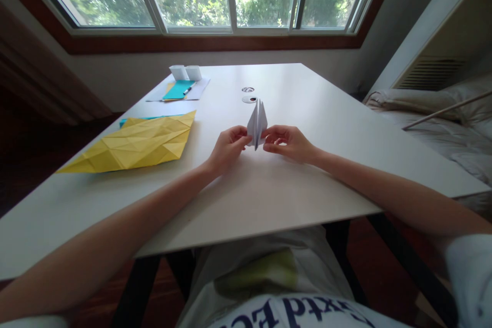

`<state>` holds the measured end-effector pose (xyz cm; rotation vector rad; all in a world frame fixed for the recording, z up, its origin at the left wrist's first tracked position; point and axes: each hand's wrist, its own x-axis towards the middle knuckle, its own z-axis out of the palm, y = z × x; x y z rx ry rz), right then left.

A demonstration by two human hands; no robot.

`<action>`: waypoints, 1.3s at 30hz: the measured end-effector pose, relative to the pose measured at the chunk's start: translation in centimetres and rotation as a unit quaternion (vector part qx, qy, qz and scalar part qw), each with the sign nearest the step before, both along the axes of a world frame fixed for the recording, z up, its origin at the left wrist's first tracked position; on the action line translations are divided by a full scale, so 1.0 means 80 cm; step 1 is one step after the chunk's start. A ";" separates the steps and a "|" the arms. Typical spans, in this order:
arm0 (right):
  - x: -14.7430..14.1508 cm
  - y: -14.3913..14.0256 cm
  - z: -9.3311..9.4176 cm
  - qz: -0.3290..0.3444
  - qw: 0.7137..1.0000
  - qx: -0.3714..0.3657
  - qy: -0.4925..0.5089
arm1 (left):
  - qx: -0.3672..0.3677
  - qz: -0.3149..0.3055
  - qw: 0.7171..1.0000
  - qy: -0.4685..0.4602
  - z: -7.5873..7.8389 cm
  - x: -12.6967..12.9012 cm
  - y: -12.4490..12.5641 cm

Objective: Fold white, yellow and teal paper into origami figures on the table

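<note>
A piece of folded white paper [257, 125] stands upright with its pointed tip up, just above the white table, with several layers fanning from a central ridge. On its left side, my left hand [229, 148] pinches the lower edge between thumb and fingers. My right hand [290, 142] is at the opposite side, its curled fingers at the right flap and its thumb lower down, a little apart from the fingers. Parts of the fingertips are hidden by the paper.
A large creased yellow paper [134, 146] lies on the table [307, 189] to the left. Behind it are a turquoise sheet [179, 89], a pen [189, 87] and white folded pieces [185, 72]. Two round inserts [249, 99] sit in the tabletop beyond my hands.
</note>
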<state>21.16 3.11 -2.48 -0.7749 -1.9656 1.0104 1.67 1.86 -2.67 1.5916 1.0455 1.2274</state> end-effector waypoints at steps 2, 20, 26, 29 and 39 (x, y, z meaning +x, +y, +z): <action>0.001 0.001 0.001 -0.025 0.999 0.020 0.003 | -0.020 -0.015 1.000 -0.016 0.002 0.001 -0.001; 0.000 0.011 -0.004 -0.019 0.991 -0.111 0.073 | -0.030 -0.038 0.998 -0.051 0.008 0.004 -0.008; -0.001 0.007 -0.003 -0.014 0.992 -0.100 0.079 | -0.045 -0.046 0.998 -0.021 0.007 0.002 -0.008; -0.001 0.005 0.000 -0.007 0.993 -0.087 0.077 | -0.015 -0.013 1.000 -0.006 0.005 0.001 -0.007; 0.002 0.006 -0.002 -0.070 0.991 -0.094 0.069 | -0.076 -0.017 0.992 -0.096 0.006 0.001 -0.005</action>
